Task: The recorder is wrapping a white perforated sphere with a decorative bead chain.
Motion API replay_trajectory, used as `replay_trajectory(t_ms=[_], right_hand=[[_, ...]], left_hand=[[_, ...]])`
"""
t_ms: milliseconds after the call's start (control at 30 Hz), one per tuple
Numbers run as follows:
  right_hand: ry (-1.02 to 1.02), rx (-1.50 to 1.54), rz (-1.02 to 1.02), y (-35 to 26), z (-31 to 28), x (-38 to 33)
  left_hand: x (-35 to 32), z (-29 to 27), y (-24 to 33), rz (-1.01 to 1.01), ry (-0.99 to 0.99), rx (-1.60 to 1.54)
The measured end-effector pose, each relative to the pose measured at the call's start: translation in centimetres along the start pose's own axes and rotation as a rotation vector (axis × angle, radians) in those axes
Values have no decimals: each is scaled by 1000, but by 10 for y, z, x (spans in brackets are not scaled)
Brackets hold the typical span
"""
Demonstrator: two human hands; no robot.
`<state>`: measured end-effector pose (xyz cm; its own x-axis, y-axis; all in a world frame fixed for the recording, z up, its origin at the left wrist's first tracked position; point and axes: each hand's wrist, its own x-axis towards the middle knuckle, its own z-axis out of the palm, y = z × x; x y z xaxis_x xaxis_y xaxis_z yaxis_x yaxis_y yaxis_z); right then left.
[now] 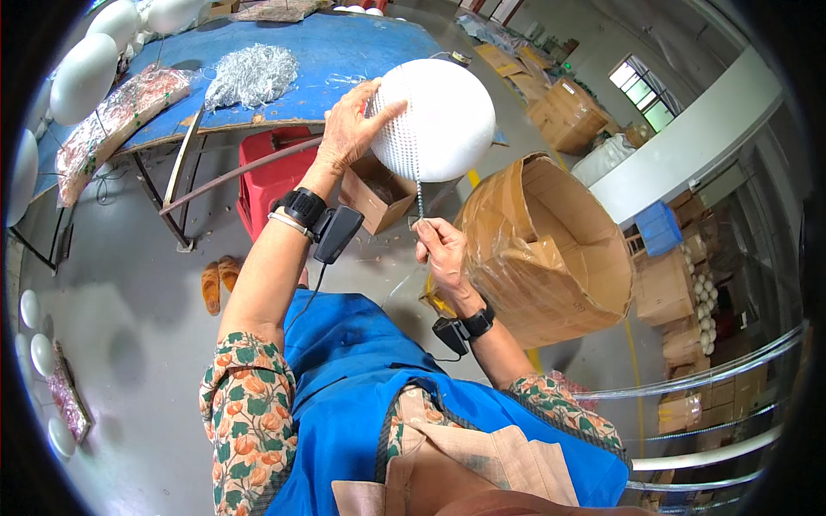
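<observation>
One white ball (452, 116) is at the upper centre of the frame, overlapping the right edge of one blue table (344, 52), and its left part is covered with close rows of small silvery beads (397, 146). Two bare hands are at work on it: the left hand (354, 125) lies on the ball's left side, thumb and fingers spread and grasping its curve, while the right hand (443, 249), at the centre of the frame, pinches one beaded strand (420, 199) that runs down taut from the ball. Each wrist wears one dark band with one black box, two boxes in all, the left box (340, 234) higher in the frame than the right box (450, 335). One heap of silver strings (252, 76) lies on the table at upper left, with at least four white ovals (83, 79) near the frame's rim there. Below the table are one red stool (268, 176) and, left of centre, two orange slippers (220, 279) side by side on the floor. One small open carton (376, 193) sits below the ball, one large round cardboard bin (542, 249) stands right of centre, and one blue crate (659, 228) shows farther right
</observation>
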<state>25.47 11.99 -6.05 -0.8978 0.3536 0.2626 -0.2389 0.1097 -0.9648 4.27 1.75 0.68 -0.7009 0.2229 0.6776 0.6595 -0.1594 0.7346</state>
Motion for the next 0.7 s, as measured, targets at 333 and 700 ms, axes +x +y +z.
replay_trajectory(t_ms=[333, 700], right_hand=[[2, -63, 9, -13, -18, -36], [4, 6, 52, -9, -20, -42]], left_hand=[[23, -13, 9, -124, -46, 102], [36, -12, 19, -279, 8, 112]])
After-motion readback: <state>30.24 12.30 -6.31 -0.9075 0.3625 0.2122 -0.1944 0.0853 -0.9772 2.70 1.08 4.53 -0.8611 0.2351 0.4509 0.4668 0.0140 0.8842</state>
